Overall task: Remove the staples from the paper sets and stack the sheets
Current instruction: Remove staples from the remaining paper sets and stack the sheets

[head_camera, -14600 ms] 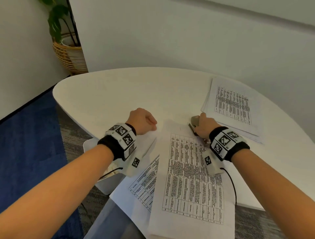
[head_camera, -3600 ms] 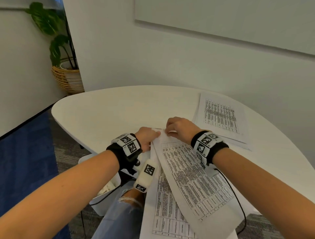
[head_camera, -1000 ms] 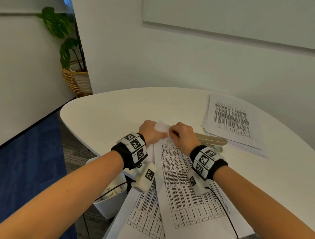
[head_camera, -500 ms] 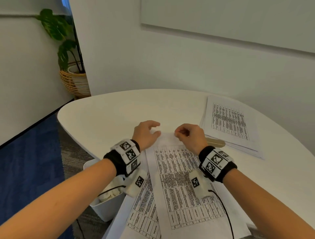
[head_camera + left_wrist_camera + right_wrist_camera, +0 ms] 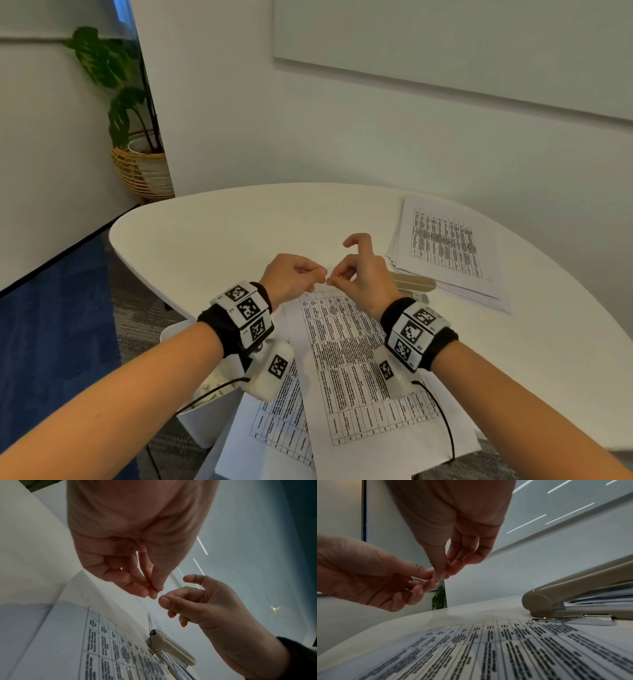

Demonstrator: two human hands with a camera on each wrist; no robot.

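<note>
Fingers (image 5: 155, 586) of the left hand (image 5: 291, 279) are pressed together in a pinch on a thin staple (image 5: 161, 592), which shows only as a fine wire in the left wrist view. Thumb and forefinger of the right hand (image 5: 364, 277) pinch the other end of the same wire; its other fingers are loosely curled and spread, w/ one lifted up. So both hands meet tip to tip, raised above the desk (image 5: 212, 233).

Half a second ago the hands were apart and low, touching the top corner of the paper set (image 5: 346, 346). Now they are lifted off it and joined in the air. This suggests the staple is already out of this set and is passing from one hand to the other, prob. to be thrown away.

Just under the fingers lies the paper set, flat, w/ a second printed sheet (image 5: 281, 411) sticking out from beneath it toward the person. Right of the fingers, near, rests the beige staple remover (image 5: 412, 282), nobody holding it. Further right is the stack of sheets (image 5: 445, 246). Below the left wrist, off the desk edge, stands a white bin (image 5: 205, 421). Far left behind is a plant in a basket (image 5: 144, 171).

Next the freed sheets should prob. go onto the stack.
</note>
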